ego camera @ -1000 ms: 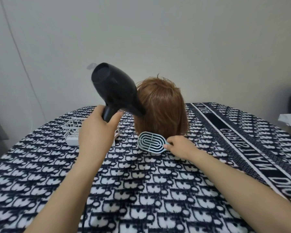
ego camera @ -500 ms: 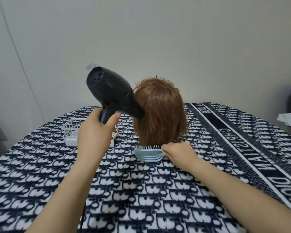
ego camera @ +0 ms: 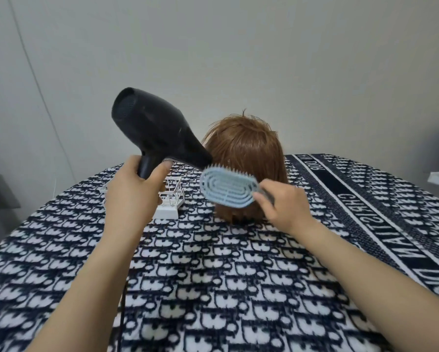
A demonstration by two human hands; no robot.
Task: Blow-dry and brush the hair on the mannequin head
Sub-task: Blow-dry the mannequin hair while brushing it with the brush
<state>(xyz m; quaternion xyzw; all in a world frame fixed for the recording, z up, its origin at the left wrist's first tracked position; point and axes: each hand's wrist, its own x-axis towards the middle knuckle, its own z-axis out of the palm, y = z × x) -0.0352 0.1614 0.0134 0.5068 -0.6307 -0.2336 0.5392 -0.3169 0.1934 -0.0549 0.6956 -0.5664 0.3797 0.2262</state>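
A mannequin head with short reddish-brown hair (ego camera: 249,153) stands on the patterned table, its back toward me. My left hand (ego camera: 134,196) grips the handle of a black hair dryer (ego camera: 155,133), whose nozzle points right at the hair's left side. My right hand (ego camera: 282,204) holds the handle of a light blue vented brush (ego camera: 227,189), pressed bristles-first against the lower back of the hair. The dryer's nozzle tip ends just above the brush's top left edge.
A white wire rack (ego camera: 171,199) stands on the table left of the mannequin, partly behind my left hand. The dark blue and white patterned cloth (ego camera: 213,288) covers the whole table. A black cord (ego camera: 123,301) runs down near my left forearm. A plain wall rises behind.
The brush has risen from the hair's bottom edge at the table to the lower back of the head. The dryer has lifted slightly and the view has come closer.
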